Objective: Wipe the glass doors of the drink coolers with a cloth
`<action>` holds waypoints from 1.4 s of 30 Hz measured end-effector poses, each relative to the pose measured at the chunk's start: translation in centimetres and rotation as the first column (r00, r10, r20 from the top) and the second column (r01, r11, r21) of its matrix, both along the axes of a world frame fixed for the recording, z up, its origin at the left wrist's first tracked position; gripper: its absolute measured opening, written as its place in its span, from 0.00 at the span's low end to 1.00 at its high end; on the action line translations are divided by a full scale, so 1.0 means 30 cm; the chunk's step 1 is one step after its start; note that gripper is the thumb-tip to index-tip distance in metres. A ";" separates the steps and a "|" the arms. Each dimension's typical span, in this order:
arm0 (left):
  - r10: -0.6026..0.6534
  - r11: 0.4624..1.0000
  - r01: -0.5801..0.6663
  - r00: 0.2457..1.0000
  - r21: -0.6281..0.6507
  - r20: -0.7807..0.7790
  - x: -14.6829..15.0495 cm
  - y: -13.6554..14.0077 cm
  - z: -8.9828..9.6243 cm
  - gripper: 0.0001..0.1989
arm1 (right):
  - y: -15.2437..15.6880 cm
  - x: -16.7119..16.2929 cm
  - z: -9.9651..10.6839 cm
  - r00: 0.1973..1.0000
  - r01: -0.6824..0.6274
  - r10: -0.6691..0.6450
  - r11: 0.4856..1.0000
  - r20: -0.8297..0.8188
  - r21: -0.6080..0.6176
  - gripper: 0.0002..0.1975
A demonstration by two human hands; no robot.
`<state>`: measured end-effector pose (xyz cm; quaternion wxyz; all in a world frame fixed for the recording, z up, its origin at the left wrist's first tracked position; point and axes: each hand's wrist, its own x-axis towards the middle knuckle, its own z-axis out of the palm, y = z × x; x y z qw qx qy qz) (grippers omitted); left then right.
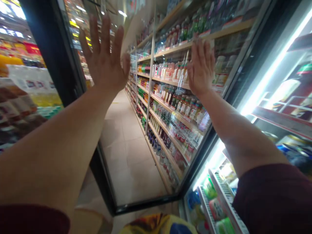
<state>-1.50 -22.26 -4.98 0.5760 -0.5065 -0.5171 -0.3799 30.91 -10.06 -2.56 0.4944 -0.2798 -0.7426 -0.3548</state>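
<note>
A glass cooler door (pixel 124 130) with a black frame (pixel 136 206) stands swung outward in front of me. My left hand (pixel 104 61) is raised to the upper left of the pane, palm forward, fingers spread. Higher on the right side, my right hand (pixel 201 68) is also palm forward, its fingers straight and close together. Both hands appear to lie flat against the glass, though exact contact is hard to tell. Neither holds anything. Dark maroon sleeves (pixel 270 198) cover my upper arms.
Right of the door, the lit cooler holds cans (pixel 294 149) and bottles on wire-edged racks (pixel 226 198). Shelves of bottles (pixel 180 107) show in the glass beside a tiled floor (pixel 124 120). Packed bottles (pixel 34 81) stand left. A yellow patterned cloth-like thing (pixel 158 225) is below.
</note>
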 end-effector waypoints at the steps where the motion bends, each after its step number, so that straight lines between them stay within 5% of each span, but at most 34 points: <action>1: -0.026 1.000 0.026 0.999 -0.013 0.022 -0.001 0.000 0.001 0.34 | -0.005 0.015 -0.008 0.988 -0.023 0.020 0.999 0.152 0.023 0.34; 4: -0.086 0.996 0.087 0.995 -0.014 0.057 0.001 -0.001 0.001 0.34 | 0.019 0.067 -0.009 0.967 -0.054 0.039 0.997 0.250 0.054 0.31; 7: -0.048 0.999 0.049 0.998 -0.006 0.048 0.011 -0.003 0.000 0.33 | 0.065 0.077 0.007 0.968 -0.025 0.014 0.999 -0.251 -0.041 0.33; 10: 0.023 1.000 -0.023 0.999 -0.012 0.039 0.019 -0.007 -0.001 0.33 | 0.062 0.020 0.001 0.785 -0.048 -0.076 0.982 -0.615 -0.182 0.36; 12: 0.061 0.998 -0.061 0.998 -0.011 0.022 0.021 -0.010 -0.002 0.34 | 0.025 -0.030 -0.024 0.816 -0.044 -0.072 0.982 -0.573 -0.186 0.36; 15: 0.081 0.997 -0.081 0.997 -0.011 -0.004 0.020 -0.012 -0.003 0.33 | -0.031 -0.060 -0.065 0.996 -0.043 0.034 0.994 -0.087 -0.102 0.33; 18: 0.076 0.997 -0.075 0.997 0.009 -0.013 0.019 -0.013 -0.005 0.33 | -0.017 -0.014 -0.073 0.940 -0.116 0.135 0.990 0.312 -0.080 0.32; 21: 0.045 0.999 -0.044 0.999 -0.007 0.008 0.019 -0.014 -0.001 0.33 | 0.055 0.043 -0.052 0.989 -0.150 0.150 0.985 -0.007 -0.081 0.31; 23: 0.012 0.997 -0.008 0.998 -0.072 0.062 0.019 -0.015 0.007 0.35 | 0.088 0.047 -0.044 0.917 -0.129 0.086 0.988 -0.389 -0.086 0.35; 25: -0.027 0.991 0.044 0.991 -0.128 0.133 0.018 -0.015 0.017 0.37 | 0.085 0.023 -0.054 0.815 -0.088 0.008 0.990 -0.580 -0.111 0.39; 27: -0.078 0.984 0.104 0.981 -0.144 0.177 0.016 -0.012 0.025 0.39 | 0.051 -0.009 -0.079 0.870 -0.042 -0.010 0.995 -0.492 -0.095 0.40; 29: -0.097 0.984 0.120 0.981 -0.133 0.167 0.012 -0.008 0.027 0.39 | 0.011 -0.024 -0.104 0.989 -0.044 0.041 0.999 -0.144 -0.019 0.36; 32: -0.071 0.989 0.088 0.987 -0.115 0.144 0.007 -0.002 0.025 0.39 | -0.009 -0.003 -0.109 0.938 -0.124 0.107 0.992 0.331 0.029 0.31; 34: -0.072 0.990 0.087 0.988 -0.108 0.137 0.007 -0.003 0.021 0.37 | 0.010 0.015 -0.090 0.960 -0.134 0.130 0.991 0.249 0.001 0.31; 36: -0.093 0.988 0.108 0.987 -0.111 0.130 0.010 -0.009 0.018 0.35 | 0.033 0.011 -0.069 0.989 -0.113 0.107 0.993 -0.105 -0.047 0.32; 39: -0.130 0.983 0.145 0.983 -0.113 0.127 0.017 -0.018 0.014 0.34 | 0.028 -0.040 -0.068 0.870 -0.061 0.002 0.993 -0.494 -0.103 0.35; 42: -0.153 0.981 0.165 0.982 -0.104 0.112 0.018 -0.017 0.011 0.34 | -0.027 -0.089 -0.104 0.976 -0.022 0.008 0.998 -0.219 -0.064 0.32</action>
